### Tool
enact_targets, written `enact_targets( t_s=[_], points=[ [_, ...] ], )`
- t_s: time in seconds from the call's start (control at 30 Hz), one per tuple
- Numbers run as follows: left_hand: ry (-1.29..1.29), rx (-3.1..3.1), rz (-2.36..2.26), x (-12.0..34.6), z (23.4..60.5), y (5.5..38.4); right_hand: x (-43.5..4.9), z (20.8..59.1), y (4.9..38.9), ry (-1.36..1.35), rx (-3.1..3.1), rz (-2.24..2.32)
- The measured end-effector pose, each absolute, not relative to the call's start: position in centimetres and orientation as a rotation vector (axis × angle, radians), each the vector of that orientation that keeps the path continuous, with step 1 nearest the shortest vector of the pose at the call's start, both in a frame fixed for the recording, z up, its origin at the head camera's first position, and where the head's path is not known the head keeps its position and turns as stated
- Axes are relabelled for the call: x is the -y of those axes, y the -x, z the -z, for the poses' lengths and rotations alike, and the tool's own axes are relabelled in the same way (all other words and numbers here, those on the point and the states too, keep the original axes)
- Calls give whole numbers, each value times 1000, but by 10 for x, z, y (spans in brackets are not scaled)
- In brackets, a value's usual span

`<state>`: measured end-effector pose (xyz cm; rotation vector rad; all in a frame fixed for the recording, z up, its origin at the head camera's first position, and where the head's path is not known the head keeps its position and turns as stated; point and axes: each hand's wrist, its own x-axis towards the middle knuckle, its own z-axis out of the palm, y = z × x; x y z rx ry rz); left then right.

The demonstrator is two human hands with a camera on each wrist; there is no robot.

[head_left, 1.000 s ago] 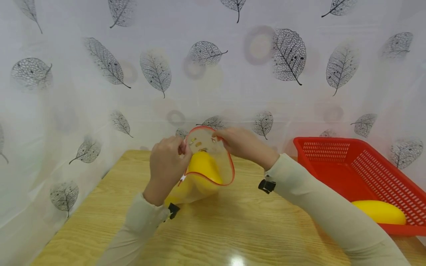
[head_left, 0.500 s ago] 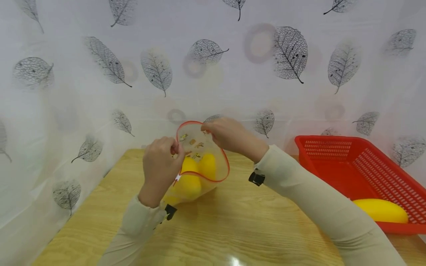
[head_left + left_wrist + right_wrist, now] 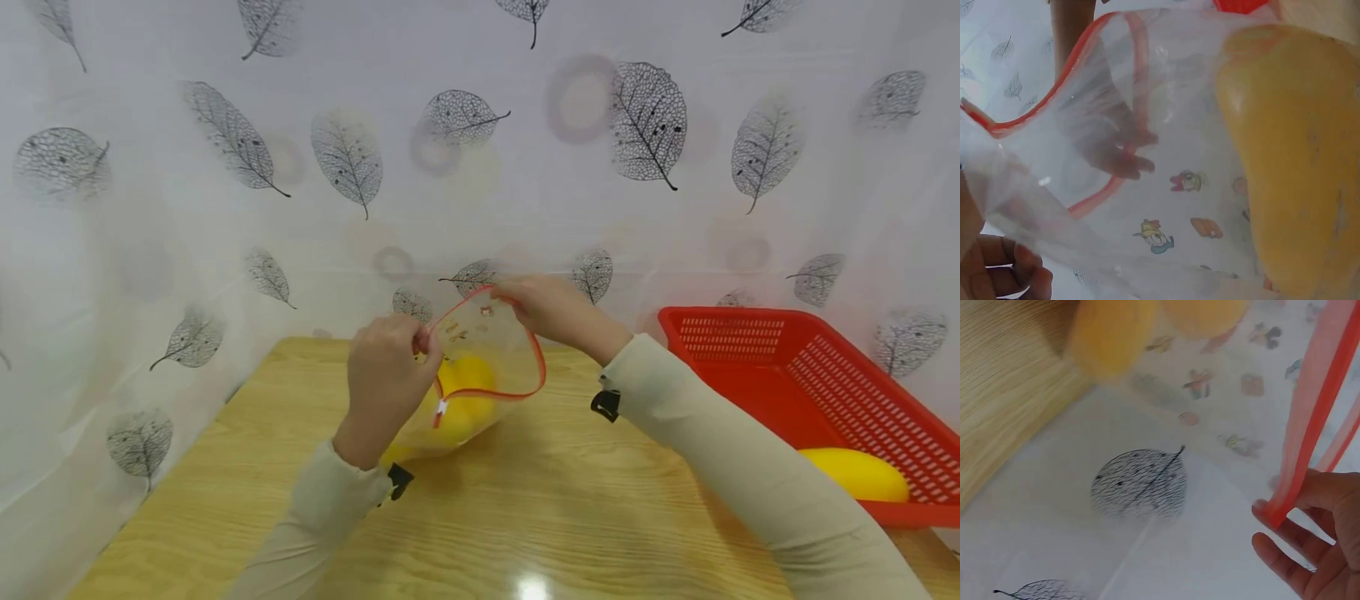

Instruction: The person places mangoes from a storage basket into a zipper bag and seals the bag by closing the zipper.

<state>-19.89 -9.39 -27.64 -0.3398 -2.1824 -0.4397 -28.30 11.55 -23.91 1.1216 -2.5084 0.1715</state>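
Observation:
A clear zip bag [image 3: 480, 333] with a red zip edge and small cartoon prints is held up over the wooden table, its mouth spread wide. Inside it lie yellow mangoes [image 3: 472, 379], one filling the right of the left wrist view [image 3: 1297, 156]. My left hand [image 3: 390, 375] pinches the bag's left edge between thumb and fingers, near the white zip slider [image 3: 441, 408]. At the far right of the mouth, my right hand [image 3: 562, 312] pinches the red rim; the right wrist view shows its thumb and fingers on the red strip [image 3: 1310, 437].
A red plastic basket [image 3: 772, 312] stands at the right of the wooden table [image 3: 585, 517]. One long yellow fruit [image 3: 858, 475] lies in its near end. A whitish curtain with leaf prints [image 3: 480, 200] hangs behind and to the left of the table.
The hands and bag first shifted left and up, then came back right. The right hand now pulls the bag's mouth farther right, and the mangoes have shifted inside it.

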Motion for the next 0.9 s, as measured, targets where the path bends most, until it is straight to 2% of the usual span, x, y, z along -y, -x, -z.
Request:
enact_targets(
  t_s=[0.4,0.9],
  points=[
    [396,2211,407,64,289,210,-138,270,316,-1230,2374,-241],
    [426,2211,445,67,298,211,-161,276,295,-1356,2355,-289]
  ],
)
